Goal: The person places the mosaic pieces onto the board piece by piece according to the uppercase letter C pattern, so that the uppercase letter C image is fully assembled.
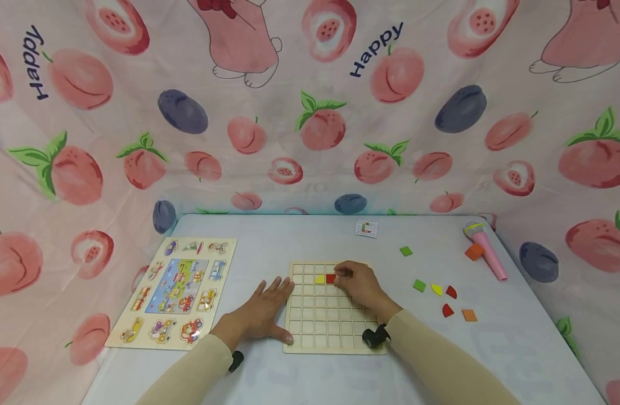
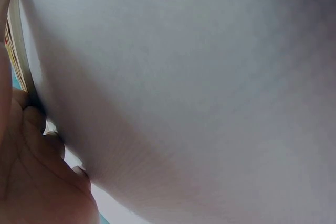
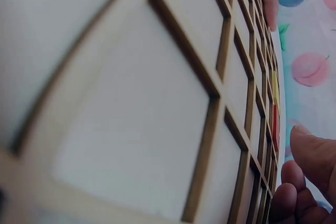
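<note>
Stretching in from the near side, two beige sleeves (image 1: 188, 368) are leading to the hands, and a small black device (image 1: 376, 336) is sitting at the right wrist. The pale wooden grid board (image 1: 335, 347) is lying flat in front of the person, between both arms. At its left edge, the left hand (image 1: 259, 309) is lying spread, fingers straight and thumb held wide, touching the rim and gripping nothing. Farther left, a vehicle picture board (image 1: 221, 292) is lying partly behind the left forearm.

The right hand (image 1: 363, 287) is reaching over the far part of the grid, its fingers bent and their tips meeting the red piece (image 1: 331, 279) or hovering just beside it; whether they are pinching anything, I cannot tell. That piece is occupying a cell in the second row from the far edge, and a yellow piece (image 1: 319, 279) is filling the cell to its left.

Off to the right, loose pieces are lying scattered: an orange square (image 1: 469, 315), two red wedges (image 1: 447, 310), a yellow wedge (image 1: 436, 289) and two green squares (image 1: 418, 286). Beyond them, another orange piece (image 1: 474, 251) is overlapping a pink toy microphone (image 1: 490, 260) in view. A small patterned card (image 1: 366, 228) is lying near the table's far edge, and a fruit-print cloth (image 1: 290, 146) is hanging behind everything.
</note>
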Available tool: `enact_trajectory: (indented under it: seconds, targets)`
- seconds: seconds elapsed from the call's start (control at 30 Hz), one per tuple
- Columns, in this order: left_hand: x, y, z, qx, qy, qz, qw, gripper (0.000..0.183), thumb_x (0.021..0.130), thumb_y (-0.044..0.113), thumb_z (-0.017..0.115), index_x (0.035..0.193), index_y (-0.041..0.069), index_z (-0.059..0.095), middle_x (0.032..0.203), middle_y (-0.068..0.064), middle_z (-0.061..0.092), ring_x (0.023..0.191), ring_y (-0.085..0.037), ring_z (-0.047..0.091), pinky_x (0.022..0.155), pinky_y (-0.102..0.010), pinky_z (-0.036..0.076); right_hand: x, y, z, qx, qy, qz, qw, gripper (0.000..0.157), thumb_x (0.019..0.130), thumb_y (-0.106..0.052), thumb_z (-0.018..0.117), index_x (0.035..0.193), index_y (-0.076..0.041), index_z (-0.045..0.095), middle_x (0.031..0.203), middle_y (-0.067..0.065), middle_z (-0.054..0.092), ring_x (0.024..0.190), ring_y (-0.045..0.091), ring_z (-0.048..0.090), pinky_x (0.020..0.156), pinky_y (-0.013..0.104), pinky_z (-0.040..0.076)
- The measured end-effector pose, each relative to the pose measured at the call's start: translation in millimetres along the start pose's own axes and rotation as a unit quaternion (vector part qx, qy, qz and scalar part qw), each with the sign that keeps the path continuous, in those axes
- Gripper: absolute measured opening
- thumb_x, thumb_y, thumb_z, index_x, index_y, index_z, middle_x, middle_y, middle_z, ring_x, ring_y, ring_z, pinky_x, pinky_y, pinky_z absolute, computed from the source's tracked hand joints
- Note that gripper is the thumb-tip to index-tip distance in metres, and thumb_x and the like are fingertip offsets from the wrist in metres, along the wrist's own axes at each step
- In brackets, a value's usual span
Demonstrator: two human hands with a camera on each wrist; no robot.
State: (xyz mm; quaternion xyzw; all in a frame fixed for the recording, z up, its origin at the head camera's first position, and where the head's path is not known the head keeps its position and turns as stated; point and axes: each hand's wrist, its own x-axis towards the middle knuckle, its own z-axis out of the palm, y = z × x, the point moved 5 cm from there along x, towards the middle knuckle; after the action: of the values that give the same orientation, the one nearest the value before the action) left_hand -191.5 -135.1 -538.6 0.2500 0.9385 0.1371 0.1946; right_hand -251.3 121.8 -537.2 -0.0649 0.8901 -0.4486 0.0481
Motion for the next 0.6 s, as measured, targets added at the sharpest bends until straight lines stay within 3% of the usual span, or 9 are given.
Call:
enact_trajectory:
  seconds: [0.13,0.33,0.6]
  targets:
    - [-0.9,0.9,-0.9,0.001,-0.002,0.0,1.0,0.133,0.072,0.071,0.084,0.17,0.009,0.019,0.178,-0.009,0.016,0.166,-0.03,0.007,0.135,-0.056,0.005,-0.6,-0.1,-5.4,0.003,0.013,-0.009,1.0,0.024,0.094,-0.008,0.077,0.118,-0.006,0.077,0.1,0.003,0.072,0.087,0.016,0.06,0.081,0.033,0.053]
    - [-1.7,1.1,-1.3,-0.006,-0.002,0.005,1.0,0.132,0.072,0.069,0.085,0.169,0.008,0.019,0.178,-0.01,0.016,0.166,-0.031,0.007,0.135,-0.056,0.005,0.3,9.0,-13.0,0.023,0.023,0.009,0.999,0.025,0.095,-0.013,0.077,0.12,-0.011,0.077,0.103,0.002,0.071,0.09,0.016,0.06,0.081,0.032,0.052]
    - [0.6,-1.6,1.0,-0.003,-0.001,0.005,1.0,0.133,0.072,0.072,0.083,0.17,0.009,0.018,0.178,-0.008,0.015,0.166,-0.03,0.006,0.135,-0.055,0.004,-5.6,21.9,-36.7,0.019,0.03,0.019,0.999,0.026,0.098,-0.016,0.075,0.124,-0.011,0.075,0.105,0.004,0.068,0.091,0.019,0.057,0.076,0.03,0.05]
